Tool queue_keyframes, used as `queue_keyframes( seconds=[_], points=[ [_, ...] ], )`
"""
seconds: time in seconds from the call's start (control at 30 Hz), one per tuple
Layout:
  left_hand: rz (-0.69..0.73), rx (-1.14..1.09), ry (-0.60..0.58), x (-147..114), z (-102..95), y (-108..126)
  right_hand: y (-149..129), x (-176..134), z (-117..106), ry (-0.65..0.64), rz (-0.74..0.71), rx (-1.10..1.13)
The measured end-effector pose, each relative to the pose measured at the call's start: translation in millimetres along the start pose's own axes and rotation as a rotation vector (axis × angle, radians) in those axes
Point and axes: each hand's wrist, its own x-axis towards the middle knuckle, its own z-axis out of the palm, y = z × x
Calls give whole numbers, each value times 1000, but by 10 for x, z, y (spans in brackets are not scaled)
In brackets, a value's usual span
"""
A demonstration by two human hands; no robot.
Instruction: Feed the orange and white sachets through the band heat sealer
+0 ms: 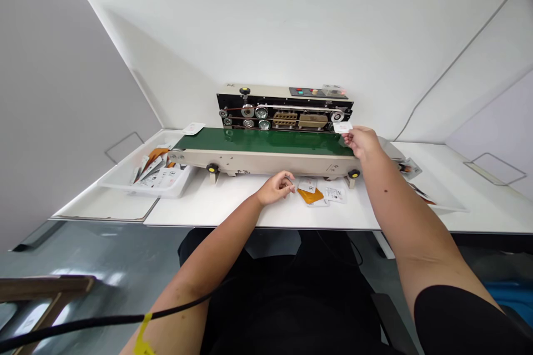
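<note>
A small white printed packet (342, 127) is pinched in my right hand (360, 141), held at the right end of the sealing machine (287, 112), by its rollers. Beneath it runs the green conveyor belt (258, 143). My left hand (276, 187) rests low by the table's front, fingers loosely curled and apart, with nothing visible in it. Just right of that hand lie several packets, among them an orange one (310, 196) and a white printed one (334, 194). Another white packet (194, 128) sits at the belt's far left end.
A clear plastic bin (179, 189) at the left holds several white and orange packets. On the right, a white tray (447, 205) with more packets is partly hidden behind my right arm. Grey partitions (75, 94) flank the table, and a black cable (104, 321) crosses my left forearm.
</note>
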Motion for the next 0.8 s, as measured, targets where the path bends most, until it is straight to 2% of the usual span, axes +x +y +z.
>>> queue_keyframes(
  seconds=[0.13, 0.3, 0.37, 0.47, 0.53, 0.6, 0.7, 0.73, 0.8],
  points=[
    [7, -1, -3, 5, -4, -4, 17, -54, 231, -34, 135, -60],
    [8, 22, -2, 11, -18, -32, -11, -154, 397, -107, 183, -130],
    [29, 80, 7, 8, -32, -48, -20, -271, 381, -62, 71, -224],
    [81, 279, 27, -6, -46, -64, 61, -649, 266, 101, -369, -404],
    [94, 480, 32, -17, -43, -64, 224, -1020, 148, 104, -635, -495],
    [91, 673, 33, -25, -33, -61, 477, -1401, 16, -69, -750, -596],
    [93, 833, 37, -29, -18, -60, 948, -1788, -158, -390, -781, -777],
    [95, 862, 45, -27, -13, -62, 1101, -1843, -200, -438, -777, -836],
    [110, 930, 62, -18, 3, -69, 1363, -1853, -250, -429, -763, -941]
  ],
)
